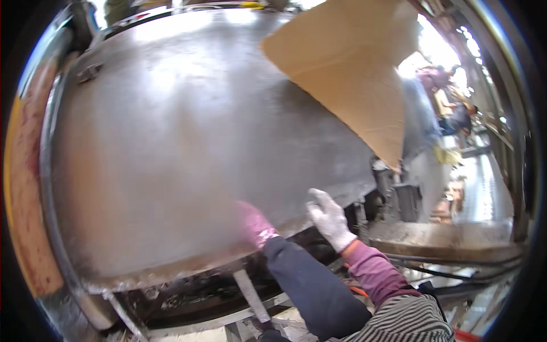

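Observation:
A large dark metal plate (188, 142) with a smooth, shiny top spreads out in front of me. My left hand (254, 225), in a pink glove below a dark sleeve, is over its near edge; motion smears the fingers. To the right, my right hand (330, 221) wears a whitish glove under a purple sleeve. Its fingers are apart with nothing in them, close to the plate's near right edge. Beyond both hands, a thin tan sheet (353, 74) covers the plate's far right corner at a slant; whether it lies flat or is lifted, I cannot tell.
Along the left runs a worn reddish-brown beam (35, 188). A small dark object (89, 72) sits at the plate's far left. Metal legs and bars (250, 293) stand below the near edge. People (456, 117) are in the right background, past a brown ledge (450, 242).

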Motion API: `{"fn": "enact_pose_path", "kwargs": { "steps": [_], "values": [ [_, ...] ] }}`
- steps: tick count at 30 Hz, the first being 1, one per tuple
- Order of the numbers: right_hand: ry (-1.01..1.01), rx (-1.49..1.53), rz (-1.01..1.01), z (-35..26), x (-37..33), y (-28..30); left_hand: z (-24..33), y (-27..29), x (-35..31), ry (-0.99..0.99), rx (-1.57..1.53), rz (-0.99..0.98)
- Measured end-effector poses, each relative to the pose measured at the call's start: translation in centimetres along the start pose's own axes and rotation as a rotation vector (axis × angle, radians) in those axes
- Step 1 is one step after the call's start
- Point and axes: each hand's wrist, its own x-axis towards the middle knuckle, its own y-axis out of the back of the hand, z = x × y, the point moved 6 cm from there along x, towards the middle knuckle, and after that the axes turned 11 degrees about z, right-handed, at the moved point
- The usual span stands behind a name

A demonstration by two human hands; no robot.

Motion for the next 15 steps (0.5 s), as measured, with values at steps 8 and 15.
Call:
{"fn": "enact_pose_path", "kwargs": {
  "steps": [8, 15],
  "values": [
    [-0.149, -0.185, -0.008, 5.3, 1.4, 1.9, 0.4, 0.1, 3.1, -0.031, 0.035, -0.048],
    [-0.061, -0.049, 0.076, 4.3, 2.6, 1.2, 0.6, 0.3, 3.3, -0.013, 0.034, -0.041]
  ]
}}
